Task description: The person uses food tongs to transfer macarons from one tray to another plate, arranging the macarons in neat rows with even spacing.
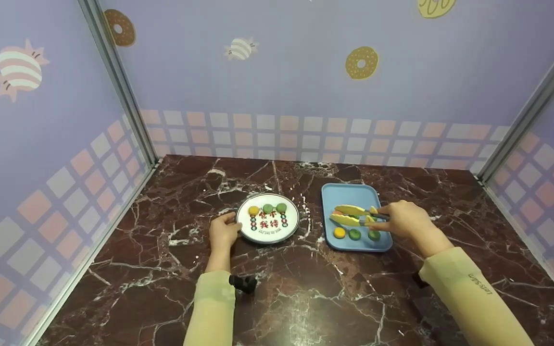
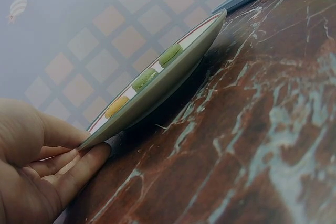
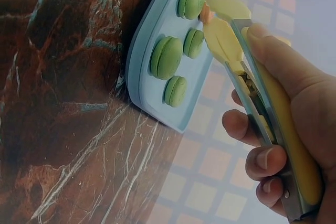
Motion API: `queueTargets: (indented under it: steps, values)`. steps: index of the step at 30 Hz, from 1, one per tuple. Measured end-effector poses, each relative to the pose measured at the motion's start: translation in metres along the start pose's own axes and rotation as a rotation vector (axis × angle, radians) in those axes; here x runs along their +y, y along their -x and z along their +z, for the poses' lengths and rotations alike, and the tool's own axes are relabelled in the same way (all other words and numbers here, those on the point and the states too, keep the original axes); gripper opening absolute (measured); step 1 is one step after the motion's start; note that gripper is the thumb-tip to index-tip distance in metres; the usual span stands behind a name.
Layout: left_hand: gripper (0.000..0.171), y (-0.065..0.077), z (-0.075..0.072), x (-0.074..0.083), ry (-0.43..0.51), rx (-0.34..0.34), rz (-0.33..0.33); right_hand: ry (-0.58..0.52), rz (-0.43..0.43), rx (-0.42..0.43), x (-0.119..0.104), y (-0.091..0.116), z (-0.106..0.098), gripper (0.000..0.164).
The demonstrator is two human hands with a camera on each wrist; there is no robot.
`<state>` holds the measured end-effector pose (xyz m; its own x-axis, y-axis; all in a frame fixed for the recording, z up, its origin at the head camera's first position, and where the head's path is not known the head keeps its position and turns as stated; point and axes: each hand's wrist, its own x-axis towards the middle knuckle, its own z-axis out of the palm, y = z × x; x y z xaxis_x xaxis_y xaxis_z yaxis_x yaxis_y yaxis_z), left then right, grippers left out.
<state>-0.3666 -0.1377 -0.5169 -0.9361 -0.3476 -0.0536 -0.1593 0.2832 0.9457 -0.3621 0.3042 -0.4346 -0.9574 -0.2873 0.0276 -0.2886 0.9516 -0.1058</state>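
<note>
My left hand (image 1: pixel 224 233) pinches the left rim of a round white plate (image 1: pixel 245 224), thumb on top and fingers beneath in the left wrist view. On the plate sit a yellow macaron (image 1: pixel 254 210) and two green macarons (image 2: pixel 145 80). My right hand (image 1: pixel 408 221) grips yellow-tipped tongs (image 3: pixel 296 140) over a blue tray (image 1: pixel 349 191). Between the tong tips shows an orange macaron (image 3: pixel 206 14), mostly covered by them. Along the tray's near side lie a yellow macaron (image 1: pixel 339 233) and green macarons (image 3: pixel 166 59); more green ones are partly hidden by the tongs.
Plate and tray stand side by side on a dark red marbled tabletop (image 1: pixel 286 288), with a gap between them. Patterned purple panels (image 1: pixel 277 86) close off the back and both sides. A small black device (image 1: pixel 243 283) sits at my left wrist.
</note>
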Motion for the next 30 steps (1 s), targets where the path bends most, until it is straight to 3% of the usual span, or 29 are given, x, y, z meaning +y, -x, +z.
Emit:
queueTargets:
  steps: [30]
  values:
    - [0.042,-0.0007,-0.0008,-0.0005,0.019,-0.010,-0.003,-0.002,-0.009,0.002,-0.0009,0.0028,-0.0022,0.064]
